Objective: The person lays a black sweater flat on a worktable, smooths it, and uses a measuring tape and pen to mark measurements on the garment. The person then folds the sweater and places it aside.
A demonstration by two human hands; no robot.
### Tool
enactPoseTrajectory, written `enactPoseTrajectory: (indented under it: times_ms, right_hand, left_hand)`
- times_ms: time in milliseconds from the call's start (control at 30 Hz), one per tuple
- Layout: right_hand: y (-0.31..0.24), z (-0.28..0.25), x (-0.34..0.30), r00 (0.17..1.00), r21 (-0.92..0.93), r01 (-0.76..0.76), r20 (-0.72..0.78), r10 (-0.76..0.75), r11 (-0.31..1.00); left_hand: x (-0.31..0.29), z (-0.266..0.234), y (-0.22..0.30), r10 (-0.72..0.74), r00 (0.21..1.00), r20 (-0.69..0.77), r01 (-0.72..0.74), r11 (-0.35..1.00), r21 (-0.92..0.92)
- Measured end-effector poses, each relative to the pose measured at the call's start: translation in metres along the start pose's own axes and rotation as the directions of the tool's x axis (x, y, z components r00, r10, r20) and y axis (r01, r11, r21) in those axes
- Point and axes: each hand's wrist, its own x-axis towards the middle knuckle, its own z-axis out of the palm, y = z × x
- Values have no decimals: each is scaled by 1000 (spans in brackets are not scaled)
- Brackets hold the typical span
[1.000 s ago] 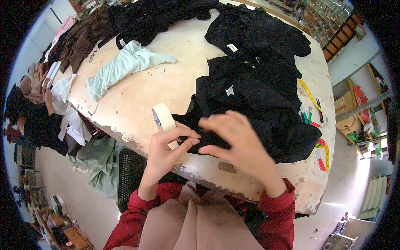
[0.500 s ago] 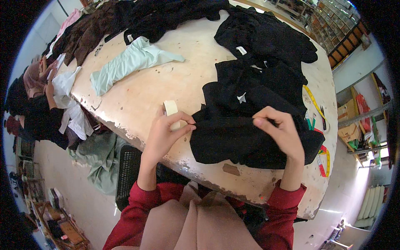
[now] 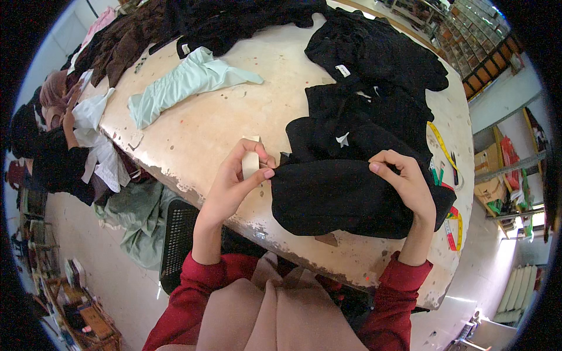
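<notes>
A black garment (image 3: 339, 199) lies on the table in front of me, its upper edge drawn fairly straight between my hands. My left hand (image 3: 237, 178) is closed in a pinch at the left end of that edge. A cream strip (image 3: 250, 161), perhaps looped, is tucked among the same hand's fingers, which partly cover it. At the right part of the edge, my right hand (image 3: 407, 181) pinches the black cloth between thumb and forefinger. Just beyond the edge, a small white tag (image 3: 342, 139) shows on the black fabric.
More black garments (image 3: 374, 50) are heaped toward the far side. A pale mint cloth (image 3: 181, 88) lies on the worn table (image 3: 205, 131) at left. Right of the garment are a yellow tape measure (image 3: 439, 140) and scissors (image 3: 439, 175). Another person (image 3: 55, 134) handles white cloth at far left.
Both hands have shifted slightly right. The black edge between them has become smoother and straighter. My left fingers have curled further over the cream strip.
</notes>
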Motion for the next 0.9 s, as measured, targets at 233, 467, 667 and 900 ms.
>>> enactPoseTrajectory:
  times_ms: [233, 467, 667, 900]
  right_hand:
    - [-24, -6, -17, 949, -141, 305, -36, -313, 942]
    - [-38, -7, -29, 876, -130, 459, 231, -423, 879]
    - [-65, 41, -31, 842, 20, 540, -21, -539, 842]
    - [-56, 31, -43, 869, 3, 393, 326, -372, 920]
  left_hand:
    - [-12, -5, -2, 266, 957, -112, -248, 956, 154]
    - [-19, -9, 7, 302, 939, -162, -219, 892, 394]
    - [-36, 5, 40, 195, 953, -230, -120, 946, 302]
    - [-33, 35, 24, 286, 888, 359, -299, 954, -20]
